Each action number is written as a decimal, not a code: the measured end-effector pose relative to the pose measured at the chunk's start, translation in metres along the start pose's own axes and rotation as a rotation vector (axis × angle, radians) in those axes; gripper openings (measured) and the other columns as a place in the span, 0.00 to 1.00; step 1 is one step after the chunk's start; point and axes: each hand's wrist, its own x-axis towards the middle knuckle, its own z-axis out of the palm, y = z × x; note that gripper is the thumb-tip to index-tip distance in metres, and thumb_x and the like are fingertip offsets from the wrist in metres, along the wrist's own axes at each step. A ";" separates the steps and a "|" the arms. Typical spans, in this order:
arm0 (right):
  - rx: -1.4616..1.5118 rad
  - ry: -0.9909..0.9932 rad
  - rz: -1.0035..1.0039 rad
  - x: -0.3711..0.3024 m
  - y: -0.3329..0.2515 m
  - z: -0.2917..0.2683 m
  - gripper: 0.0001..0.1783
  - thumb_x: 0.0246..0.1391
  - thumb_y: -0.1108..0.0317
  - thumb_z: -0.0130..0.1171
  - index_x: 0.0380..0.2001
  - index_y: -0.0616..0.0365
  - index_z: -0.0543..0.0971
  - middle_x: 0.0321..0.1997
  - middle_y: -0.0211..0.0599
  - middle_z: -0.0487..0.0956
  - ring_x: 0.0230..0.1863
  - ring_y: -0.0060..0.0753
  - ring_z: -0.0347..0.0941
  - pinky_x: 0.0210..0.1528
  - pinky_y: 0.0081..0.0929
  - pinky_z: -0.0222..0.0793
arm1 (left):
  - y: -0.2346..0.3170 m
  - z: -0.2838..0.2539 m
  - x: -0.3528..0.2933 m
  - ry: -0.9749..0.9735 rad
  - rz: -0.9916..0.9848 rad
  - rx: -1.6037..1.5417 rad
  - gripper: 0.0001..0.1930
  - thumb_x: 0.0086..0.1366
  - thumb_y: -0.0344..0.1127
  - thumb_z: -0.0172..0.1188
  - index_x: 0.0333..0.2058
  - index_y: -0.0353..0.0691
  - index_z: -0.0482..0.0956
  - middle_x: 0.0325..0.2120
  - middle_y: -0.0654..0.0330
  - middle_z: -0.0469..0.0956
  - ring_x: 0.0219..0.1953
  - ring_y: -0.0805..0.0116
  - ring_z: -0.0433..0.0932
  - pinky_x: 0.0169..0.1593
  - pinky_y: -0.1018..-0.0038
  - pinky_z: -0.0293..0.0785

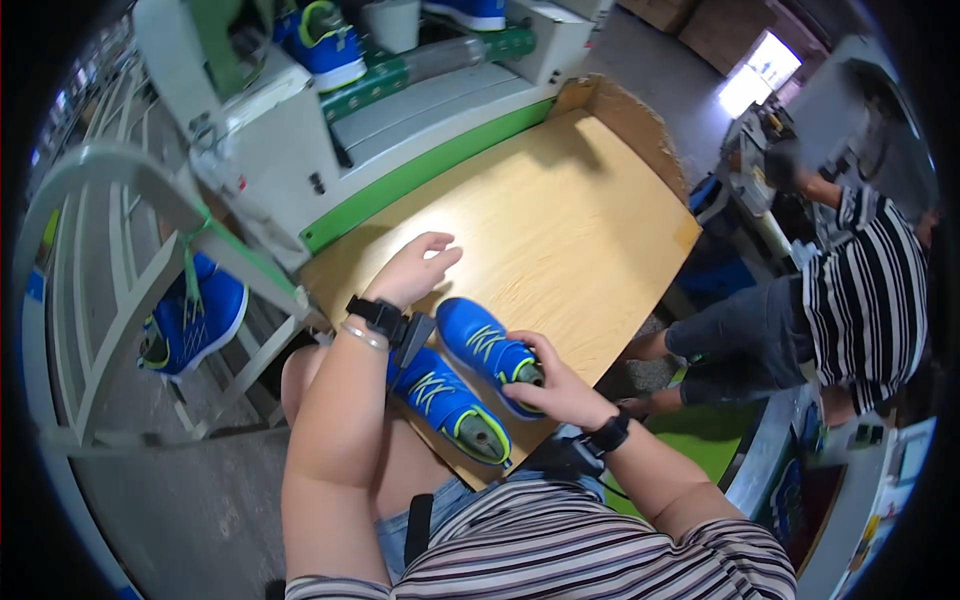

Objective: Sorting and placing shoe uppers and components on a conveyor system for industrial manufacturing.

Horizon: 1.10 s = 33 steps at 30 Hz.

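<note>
Blue near shoe (428, 393), lower centre of the frame, grey-green form (484, 440) inside: probably stiff, weighty. Just beyond, my right hand (562, 388) clamps the other shoe (470, 332) by its heel, likely the surest hold; farther up, my left hand (412, 272) hovers empty, fingers apart.

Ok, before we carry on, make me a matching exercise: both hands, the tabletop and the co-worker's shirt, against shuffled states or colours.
Column one:
1. left hand
2. right hand
3. tabletop
4. co-worker's shirt

Column two:
A. black and white stripes
B. gripping a blue shoe
C. pale wood colour
D. holding nothing

Pairs: 1-D, 2-B, 3-C, 4-A
</note>
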 end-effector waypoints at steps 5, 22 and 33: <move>-0.121 0.096 -0.162 0.003 -0.002 0.009 0.37 0.52 0.65 0.67 0.65 0.56 0.65 0.63 0.50 0.65 0.66 0.47 0.63 0.68 0.35 0.60 | 0.002 0.002 -0.005 -0.021 0.022 0.029 0.26 0.68 0.46 0.61 0.58 0.35 0.74 0.53 0.52 0.76 0.50 0.63 0.78 0.54 0.72 0.73; -0.109 0.086 -0.141 0.000 0.002 0.007 0.38 0.53 0.64 0.67 0.65 0.57 0.64 0.65 0.48 0.65 0.68 0.45 0.61 0.71 0.36 0.56 | 0.027 0.009 -0.018 -0.050 -0.053 -0.014 0.27 0.69 0.44 0.60 0.60 0.34 0.71 0.52 0.51 0.76 0.51 0.62 0.78 0.55 0.69 0.73; -0.178 -0.121 -0.034 0.033 -0.006 -0.040 0.32 0.62 0.55 0.63 0.62 0.61 0.67 0.62 0.49 0.70 0.67 0.44 0.64 0.70 0.35 0.57 | 0.014 0.007 -0.008 -0.024 -0.023 0.005 0.26 0.69 0.44 0.60 0.60 0.34 0.71 0.55 0.50 0.75 0.54 0.62 0.76 0.57 0.70 0.71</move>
